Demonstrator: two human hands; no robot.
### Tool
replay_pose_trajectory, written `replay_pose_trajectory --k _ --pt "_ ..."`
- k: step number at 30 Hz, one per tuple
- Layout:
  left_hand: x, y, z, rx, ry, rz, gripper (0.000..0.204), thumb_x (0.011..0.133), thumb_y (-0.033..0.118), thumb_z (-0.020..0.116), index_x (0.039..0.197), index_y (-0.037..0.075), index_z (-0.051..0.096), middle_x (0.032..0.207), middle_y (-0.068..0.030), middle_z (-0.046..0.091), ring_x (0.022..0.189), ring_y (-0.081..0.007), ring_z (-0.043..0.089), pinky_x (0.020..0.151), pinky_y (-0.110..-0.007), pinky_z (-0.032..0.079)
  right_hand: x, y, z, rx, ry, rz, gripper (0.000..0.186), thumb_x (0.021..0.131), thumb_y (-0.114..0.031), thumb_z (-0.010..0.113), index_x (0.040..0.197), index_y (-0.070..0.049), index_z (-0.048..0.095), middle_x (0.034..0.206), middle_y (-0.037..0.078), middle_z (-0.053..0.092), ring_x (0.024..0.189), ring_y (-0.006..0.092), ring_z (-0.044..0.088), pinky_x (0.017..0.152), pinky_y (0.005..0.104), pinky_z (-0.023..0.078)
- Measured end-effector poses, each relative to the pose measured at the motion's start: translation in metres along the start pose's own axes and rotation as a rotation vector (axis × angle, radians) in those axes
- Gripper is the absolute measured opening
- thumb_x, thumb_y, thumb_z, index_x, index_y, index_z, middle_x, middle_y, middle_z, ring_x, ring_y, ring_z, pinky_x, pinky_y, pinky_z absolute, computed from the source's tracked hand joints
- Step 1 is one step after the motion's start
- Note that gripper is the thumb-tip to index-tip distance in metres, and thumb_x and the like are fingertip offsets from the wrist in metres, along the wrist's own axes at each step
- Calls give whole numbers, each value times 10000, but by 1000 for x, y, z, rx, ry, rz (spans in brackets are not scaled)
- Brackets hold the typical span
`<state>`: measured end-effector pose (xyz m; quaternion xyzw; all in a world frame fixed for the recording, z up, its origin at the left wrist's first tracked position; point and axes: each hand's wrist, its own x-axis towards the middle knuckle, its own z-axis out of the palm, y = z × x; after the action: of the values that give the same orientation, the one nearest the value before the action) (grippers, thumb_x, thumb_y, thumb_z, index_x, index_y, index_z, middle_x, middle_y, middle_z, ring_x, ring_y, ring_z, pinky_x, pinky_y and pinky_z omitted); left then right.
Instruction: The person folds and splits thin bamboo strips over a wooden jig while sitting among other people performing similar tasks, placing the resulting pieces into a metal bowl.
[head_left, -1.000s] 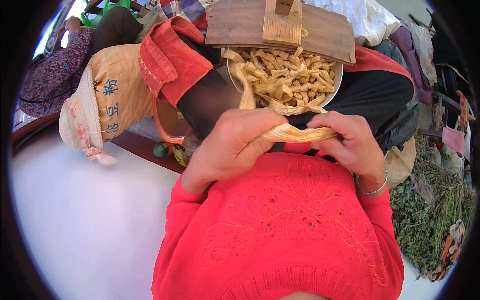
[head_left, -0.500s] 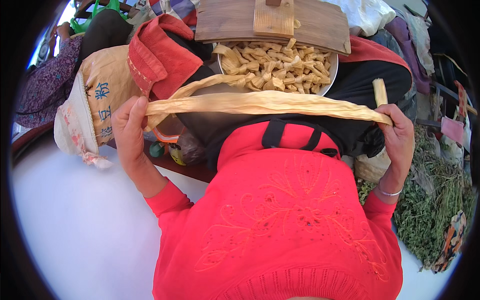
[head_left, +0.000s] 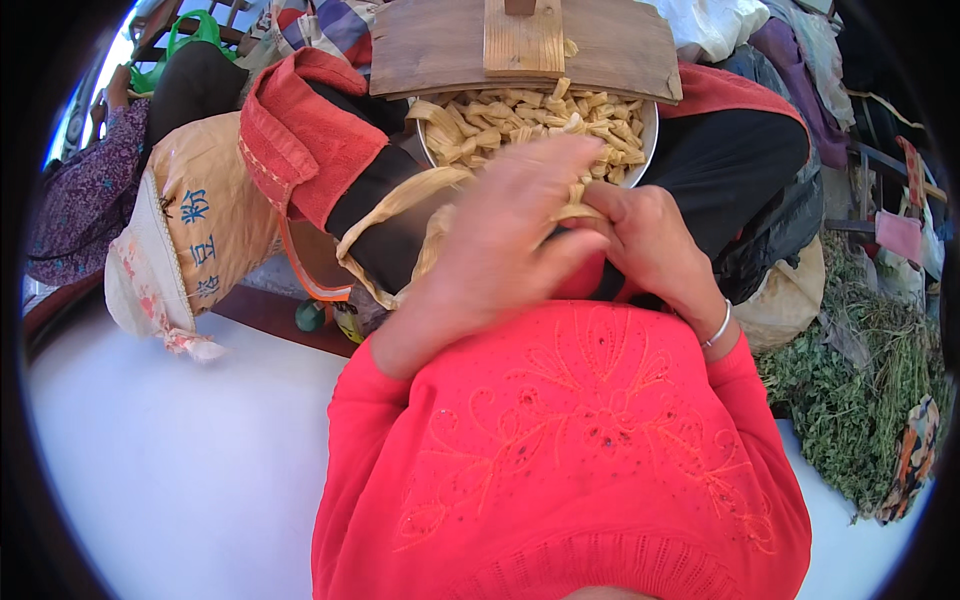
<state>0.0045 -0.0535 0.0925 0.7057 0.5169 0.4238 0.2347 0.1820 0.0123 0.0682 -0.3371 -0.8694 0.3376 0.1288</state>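
My left hand [head_left: 510, 230], smeared by motion, is raised at the middle, partly over a long pale yellow pliable strip [head_left: 385, 215] that loops down to the left. Its grip is unclear. Just right of it, my right hand [head_left: 640, 235], with a silver bangle on the wrist, has curled fingers pinching part of the strip, largely hidden behind my left hand. Beyond them a metal bowl [head_left: 649, 137] in my lap holds a heap of short knotted yellow pieces [head_left: 500, 120]. A wooden board [head_left: 425, 45] with a narrower block [head_left: 523, 50] lies across the bowl's far side.
Red towels [head_left: 310, 150] lie over my legs. At left are a tan sack [head_left: 185, 240], a white surface [head_left: 160, 460] and another person [head_left: 80, 200] in purple patterned clothing. At right are dried green plants [head_left: 860, 400] and piled bags [head_left: 785, 300].
Half a second ago my hands held the strip stretched wide. They have come together at the middle, and the strip's left part now hangs in a loop.
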Motion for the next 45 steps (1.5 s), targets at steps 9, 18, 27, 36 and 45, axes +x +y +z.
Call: replay_pose_trajectory --k 9,18,27,36,45 --pt "-6 -58 0 -173 -293 -478 274 920 105 555 1155 -33 580 819 -57 600 775 -121 540 697 -253 451 11 50 -41 191 -132 139 144 792 -142 670 823 -23 594 653 143 534 600 274 538 559 349 420" --pt "21 -43 14 155 -236 -65 395 872 118 562 1243 -6 508 1078 -198 623 904 -360 615 786 -397 486 20 39 -33 -118 -64 -1 261 781 -282 717 800 -53 592 658 159 575 642 350 580 542 397 440" --pt "35 -61 35 -712 -561 -530 187 964 143 475 1055 30 594 696 60 432 616 -53 388 553 -216 349 24 33 -32 619 87 163 284 891 -281 649 802 -19 588 636 -4 525 607 79 485 544 265 418" --pt "71 -57 -18 105 -260 -199 270 899 307 585 875 48 658 662 -133 591 595 -246 587 572 -339 445 38 36 5 484 -169 14 237 918 -140 578 753 29 550 572 54 441 536 90 405 496 278 374" --pt "66 -71 19 -1232 -145 -582 266 982 216 459 1197 64 500 672 42 398 487 -25 263 418 -180 224 93 31 2 885 414 55 201 947 -140 568 1086 -58 688 663 -38 593 580 31 503 511 193 399"
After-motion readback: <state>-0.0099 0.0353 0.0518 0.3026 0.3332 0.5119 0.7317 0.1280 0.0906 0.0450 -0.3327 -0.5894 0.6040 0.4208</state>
